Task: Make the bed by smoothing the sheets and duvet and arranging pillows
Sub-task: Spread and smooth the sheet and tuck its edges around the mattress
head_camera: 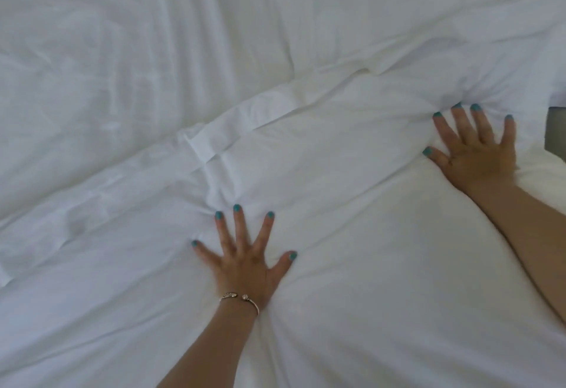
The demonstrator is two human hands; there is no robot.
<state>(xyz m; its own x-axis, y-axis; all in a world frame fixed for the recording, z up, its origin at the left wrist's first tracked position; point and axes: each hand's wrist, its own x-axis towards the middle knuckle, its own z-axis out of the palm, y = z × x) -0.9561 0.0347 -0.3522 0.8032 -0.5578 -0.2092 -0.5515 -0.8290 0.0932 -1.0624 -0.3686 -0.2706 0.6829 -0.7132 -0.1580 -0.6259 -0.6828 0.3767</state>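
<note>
Two hands lie flat on a white duvet that fills the near part of the view. The left hand has its fingers straight and spread wide, palm down, pressing the cloth and holding nothing; small creases fan out just beyond its fingertips. A thin bracelet circles that wrist. The right hand is likewise splayed and flat, gripping nothing, its fingertips pushed into a bunched fold of the duvet where the fabric dimples. Beyond the fingers of both hands a folded white band, the sheet's turned-back hem, runs slantwise across the bed. Farther past it lies the wrinkled white sheet. Whether the plump white mass beyond the right fingertips is a pillow cannot be told.
</note>
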